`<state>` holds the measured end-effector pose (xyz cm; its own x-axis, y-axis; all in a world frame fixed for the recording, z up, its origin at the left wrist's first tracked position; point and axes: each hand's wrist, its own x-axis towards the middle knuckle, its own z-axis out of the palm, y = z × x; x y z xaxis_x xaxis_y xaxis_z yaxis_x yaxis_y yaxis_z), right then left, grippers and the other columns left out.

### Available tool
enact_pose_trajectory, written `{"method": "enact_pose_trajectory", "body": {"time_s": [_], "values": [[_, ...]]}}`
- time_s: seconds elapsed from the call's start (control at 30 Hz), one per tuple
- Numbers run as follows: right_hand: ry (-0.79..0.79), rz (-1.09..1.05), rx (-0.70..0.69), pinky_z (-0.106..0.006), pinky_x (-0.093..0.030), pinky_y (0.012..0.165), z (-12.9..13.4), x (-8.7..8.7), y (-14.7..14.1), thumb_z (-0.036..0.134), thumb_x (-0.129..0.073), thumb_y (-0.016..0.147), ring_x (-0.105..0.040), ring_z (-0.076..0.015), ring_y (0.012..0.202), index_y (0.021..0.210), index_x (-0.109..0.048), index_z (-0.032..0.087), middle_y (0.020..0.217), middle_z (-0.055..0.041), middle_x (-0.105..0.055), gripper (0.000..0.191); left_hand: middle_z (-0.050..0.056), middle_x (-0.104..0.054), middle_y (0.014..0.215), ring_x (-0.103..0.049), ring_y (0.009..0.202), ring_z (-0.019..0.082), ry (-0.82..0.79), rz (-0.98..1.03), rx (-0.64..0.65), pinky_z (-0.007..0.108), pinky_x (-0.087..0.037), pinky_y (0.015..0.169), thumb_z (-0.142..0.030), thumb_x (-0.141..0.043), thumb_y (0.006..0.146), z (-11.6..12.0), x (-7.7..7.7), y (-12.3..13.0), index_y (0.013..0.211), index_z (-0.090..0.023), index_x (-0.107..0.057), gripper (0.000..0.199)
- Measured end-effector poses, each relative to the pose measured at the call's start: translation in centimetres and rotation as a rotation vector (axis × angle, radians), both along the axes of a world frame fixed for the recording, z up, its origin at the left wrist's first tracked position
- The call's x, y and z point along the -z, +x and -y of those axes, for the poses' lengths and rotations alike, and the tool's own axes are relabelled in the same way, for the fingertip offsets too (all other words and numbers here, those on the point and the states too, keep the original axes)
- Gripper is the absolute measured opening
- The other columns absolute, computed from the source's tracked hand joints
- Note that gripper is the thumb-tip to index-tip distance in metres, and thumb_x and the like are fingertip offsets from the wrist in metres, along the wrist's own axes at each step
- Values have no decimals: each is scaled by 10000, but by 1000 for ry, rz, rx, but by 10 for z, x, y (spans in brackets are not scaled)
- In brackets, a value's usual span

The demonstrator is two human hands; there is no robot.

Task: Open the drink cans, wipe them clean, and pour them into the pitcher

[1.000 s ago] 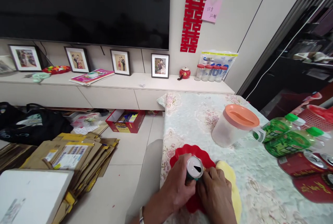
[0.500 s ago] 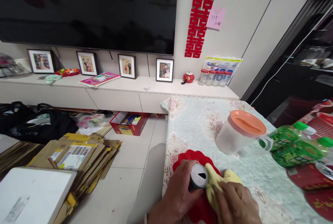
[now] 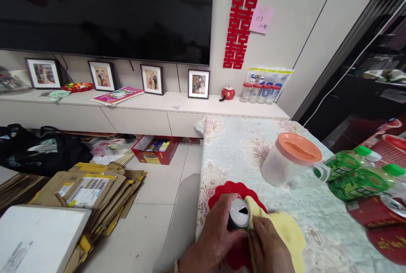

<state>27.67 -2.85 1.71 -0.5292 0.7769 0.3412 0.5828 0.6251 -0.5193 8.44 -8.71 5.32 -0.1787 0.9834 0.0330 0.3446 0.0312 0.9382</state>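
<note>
My left hand (image 3: pixel 216 233) is wrapped round an opened drink can (image 3: pixel 240 213), its silver top with a dark mouth hole facing up. Against the can's right side, my right hand (image 3: pixel 269 245) presses a yellow cloth (image 3: pixel 287 233), part of which spreads out to the right over the table. Beneath both hands lies a red scalloped plate (image 3: pixel 233 187), largely covered by them. Most of the can's body is hidden by my left fingers and the cloth.
A floral tablecloth (image 3: pixel 234 150) covers the table. A pitcher with an orange lid (image 3: pixel 298 147) stands beyond my hands. Green-capped bottles (image 3: pixel 361 182) and red cans (image 3: pixel 374 211) lie at the right. Flattened cardboard (image 3: pixel 82 192) and a red box (image 3: pixel 155 150) are on the floor.
My right hand has shifted left and closer to the can, pressing the cloth along its side. More of the cloth now spreads to the right. My left hand keeps its hold on the can.
</note>
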Motion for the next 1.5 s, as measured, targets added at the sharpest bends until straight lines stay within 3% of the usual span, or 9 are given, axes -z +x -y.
{"method": "enact_pose_trajectory", "body": {"time_s": [0.13,0.33,0.53,0.67,0.8,0.97,1.17,1.33,1.5], "values": [[44,153,56,-264,-616,649,1,5,-25,114,-514,866,-774,-203,757,1000,-797,258,901,-71,-773,345,128,-594,1486,-569,1379,355,-10,-88,63,566,-461,1198,-68,-724,680,3,2,-5,1541,-272,-437,930],[12,241,86,-276,-577,584,3,3,-31,123,-495,870,-754,-210,689,869,-787,241,842,-81,-751,315,111,-481,1641,-491,1489,347,-49,-157,114,567,-412,1257,-54,-641,709,11,5,-16,1604,-304,-357,972],[-334,-128,91,-313,-621,890,3,-9,-9,467,-583,976,-773,-249,1033,1169,-791,264,1168,-85,-808,349,80,-639,1466,-619,1329,307,-34,-144,59,487,-509,1151,-133,-705,748,5,-1,-11,1473,-300,-484,775],[-609,-397,165,-310,-647,821,2,-20,-1,593,-723,857,-779,-292,1032,1125,-824,236,1137,-81,-825,457,86,-666,1353,-638,1240,307,-5,-118,15,496,-529,1091,-208,-771,771,-1,2,-3,1368,-275,-534,646],[-704,-500,172,-331,-651,821,2,-19,2,562,-787,796,-779,-310,1044,1144,-814,221,1161,-102,-818,488,80,-658,1299,-634,1208,295,17,-90,-1,479,-530,1078,-207,-791,767,-3,5,0,1295,-249,-582,569],[-519,-324,144,-396,-654,849,3,-4,-11,488,-690,812,-793,-304,969,1124,-776,201,1091,-130,-823,433,122,-584,1407,-595,1308,312,-49,-111,70,477,-508,1135,-117,-729,717,-4,-7,-6,1555,-232,-422,900],[-256,-71,168,-471,-627,904,6,-8,-39,355,-482,891,-782,-331,1013,1111,-763,205,1100,-156,-813,387,133,-578,1450,-593,1338,310,-41,-174,118,474,-512,1146,-79,-613,728,4,-16,-15,1557,-236,-439,862],[-301,-140,149,-467,-608,963,4,-14,-36,359,-540,875,-763,-326,1091,1128,-769,236,1170,-133,-805,363,81,-627,1433,-623,1293,284,7,-133,78,472,-516,1123,-107,-621,748,7,-18,-14,1449,-279,-517,729],[-635,-417,258,-453,-630,909,7,-18,-18,526,-740,753,-778,-327,1019,1135,-760,220,1107,-129,-818,489,83,-675,1257,-659,1135,284,-26,-126,20,468,-549,1002,-140,-668,737,2,-23,-9,1271,-236,-602,546]]}}
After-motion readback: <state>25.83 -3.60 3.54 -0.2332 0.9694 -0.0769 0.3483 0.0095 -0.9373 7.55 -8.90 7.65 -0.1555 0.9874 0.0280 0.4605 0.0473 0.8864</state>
